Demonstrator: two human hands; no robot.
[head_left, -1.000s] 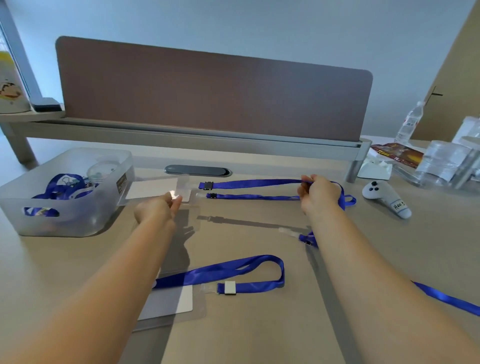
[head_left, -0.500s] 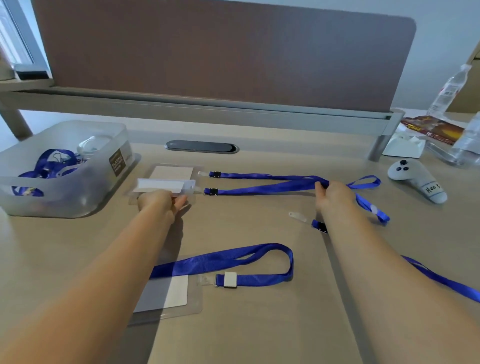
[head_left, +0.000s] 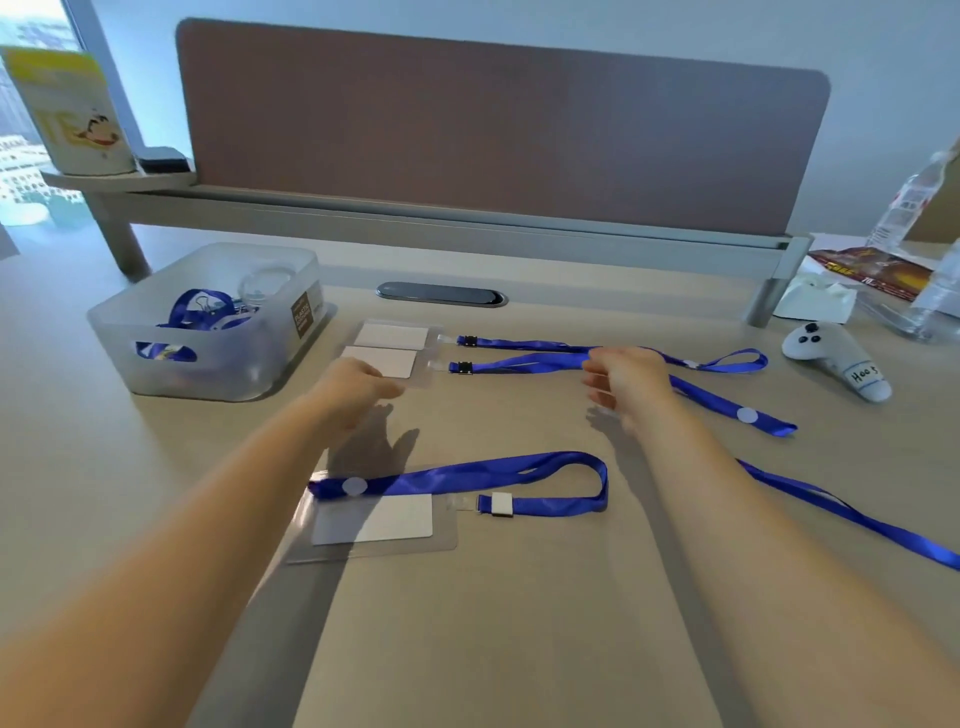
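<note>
Head view | left hand (head_left: 358, 387) loose, empty, badge holder (head_left: 383, 361) just beyond fingertips | right hand (head_left: 626, 379) relaxed, empty, above blue lanyard (head_left: 524, 362)

Satiny blue cloth lanyard (head_left: 519, 362), clear glossy plastic badge holder (head_left: 384, 361), matt wood-look table (head_left: 519, 623).

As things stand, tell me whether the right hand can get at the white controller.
Probably yes: the right hand hovers, seemingly empty, and only flat blue lanyard straps lie between it and the white controller to its right.
</note>
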